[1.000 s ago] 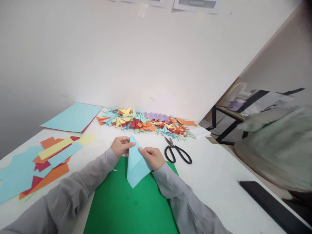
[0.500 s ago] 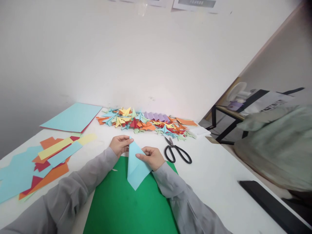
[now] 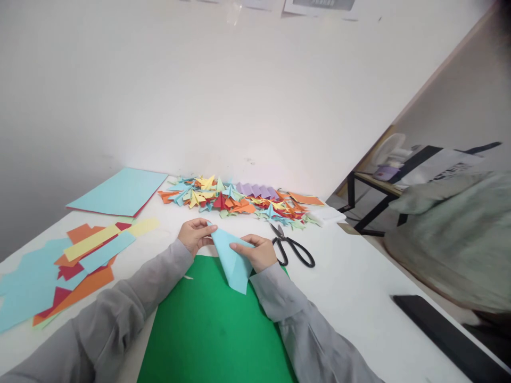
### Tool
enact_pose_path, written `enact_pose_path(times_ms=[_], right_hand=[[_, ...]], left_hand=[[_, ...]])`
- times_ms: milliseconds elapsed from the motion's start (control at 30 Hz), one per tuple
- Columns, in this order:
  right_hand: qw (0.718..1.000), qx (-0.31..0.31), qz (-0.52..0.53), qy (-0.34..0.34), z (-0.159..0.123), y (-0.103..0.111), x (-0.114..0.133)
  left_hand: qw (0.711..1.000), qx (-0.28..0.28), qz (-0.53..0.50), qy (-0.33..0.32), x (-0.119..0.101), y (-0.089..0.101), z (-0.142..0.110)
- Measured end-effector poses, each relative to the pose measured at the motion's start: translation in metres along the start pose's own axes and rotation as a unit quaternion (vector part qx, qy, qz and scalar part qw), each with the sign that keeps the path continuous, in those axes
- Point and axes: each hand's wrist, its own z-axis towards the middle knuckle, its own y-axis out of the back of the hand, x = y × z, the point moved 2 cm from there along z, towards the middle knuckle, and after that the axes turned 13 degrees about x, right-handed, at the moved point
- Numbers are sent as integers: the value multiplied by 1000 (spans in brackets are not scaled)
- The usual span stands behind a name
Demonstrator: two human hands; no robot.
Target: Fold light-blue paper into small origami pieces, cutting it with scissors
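Note:
A folded light-blue sheet of paper (image 3: 232, 261) is held up above a green sheet (image 3: 215, 330) on the white table. My left hand (image 3: 196, 235) pinches its upper left corner between thumb and fingers. On the paper's right side, my right hand (image 3: 257, 252) grips it, thumb on the face towards me and the other fingers behind, partly hidden. The paper narrows at the left hand and widens downward, its lower edge hanging free over the green sheet. Black-handled scissors (image 3: 293, 244) lie just beyond my right hand, their left handle partly covered by it.
A heap of folded colourful paper pieces (image 3: 235, 202) lines the wall. Loose paper offcuts (image 3: 85, 260) lie on the left, below a light-blue sheet stack (image 3: 120, 191). A black bar-shaped object (image 3: 443, 332) rests at the right edge, near a white object (image 3: 325, 216).
The light-blue paper has swung to the right and tilted, its lower tip now higher. My right hand has moved slightly right with it, covering more of the scissors' handle. My left hand keeps its pinch.

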Motion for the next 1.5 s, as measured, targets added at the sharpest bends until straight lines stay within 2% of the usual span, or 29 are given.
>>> enact_pose_path(times_ms=[100,200,300,400,467,700,867,1067,1500], right_hand=[[1000,-7,-10,16,1,1,0],[999,-24,-17,25,0,0,1],[996,-57,45,44,1,-1,-1],[990,-35,129,42,3,-6,-5],[989,-27,141,26,3,-7,-8],[990,-57,127,20,2,0,-7],[992,-38,120,27,0,-2,-2],[997,-7,77,16,-2,-1,2],[991,-36,126,20,1,-2,-2]], left_hand=[[998,32,26,38,2,-4,-2],[996,35,57,64,5,-6,-3],[999,4,27,29,5,-5,-2],[1000,-24,4,0,3,-4,-2],[1000,-26,8,0,3,-5,-2],[1000,-11,23,5,5,-9,-2],[999,-30,17,-1,5,-7,-1],[999,-15,34,6,6,-7,-2],[999,6,30,13,5,-9,-3]])
